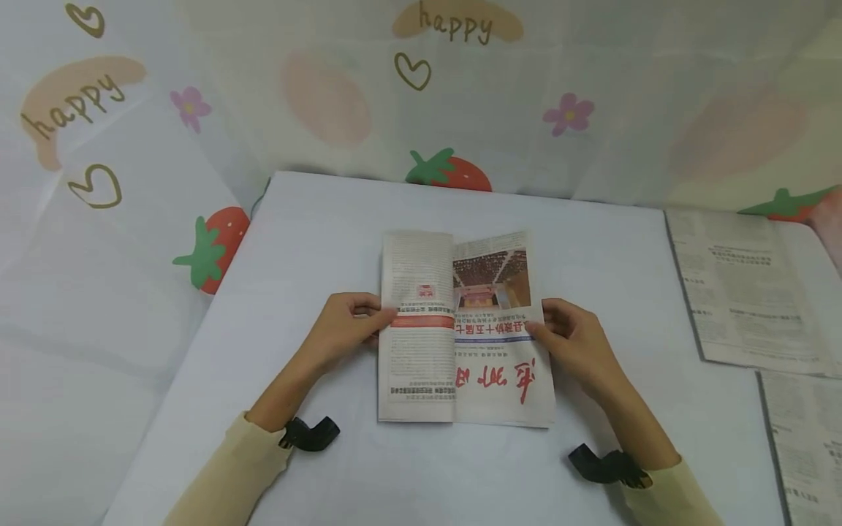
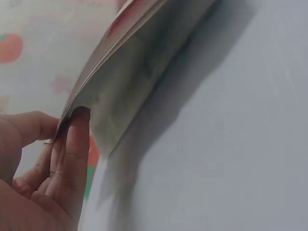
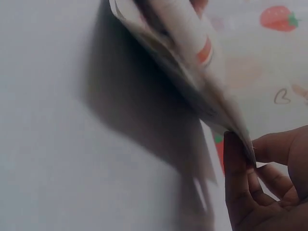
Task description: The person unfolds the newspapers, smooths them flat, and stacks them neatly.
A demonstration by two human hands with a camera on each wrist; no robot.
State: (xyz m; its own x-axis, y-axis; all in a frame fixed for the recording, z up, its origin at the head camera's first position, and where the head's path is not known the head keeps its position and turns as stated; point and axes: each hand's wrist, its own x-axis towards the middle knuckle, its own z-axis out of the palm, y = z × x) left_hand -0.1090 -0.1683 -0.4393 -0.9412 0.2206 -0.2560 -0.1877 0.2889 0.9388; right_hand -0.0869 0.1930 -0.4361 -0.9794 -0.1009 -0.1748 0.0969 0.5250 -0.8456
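A folded newspaper [image 1: 496, 380] with red characters and a photo is held over the white table, its left part [image 1: 417, 365] folded over as a narrower panel. My left hand [image 1: 351, 325] pinches the left edge, thumb on top and fingers beneath. On the opposite edge my right hand [image 1: 575, 340] pinches in the same way. In the left wrist view the left hand [image 2: 53, 168] grips several paper layers, which stand off the tabletop and cast a shadow. The right wrist view has the right hand [image 3: 264, 178] pinching a corner of the raised newspaper [image 3: 192, 91].
Two more folded newspapers lie at the right of the table, one farther back [image 1: 750, 292] and one nearer [image 1: 805, 446]. Behind the white table [image 1: 316, 219] hangs a patterned cloth [image 1: 500, 73] with strawberries and hearts. Black straps are on both wrists.
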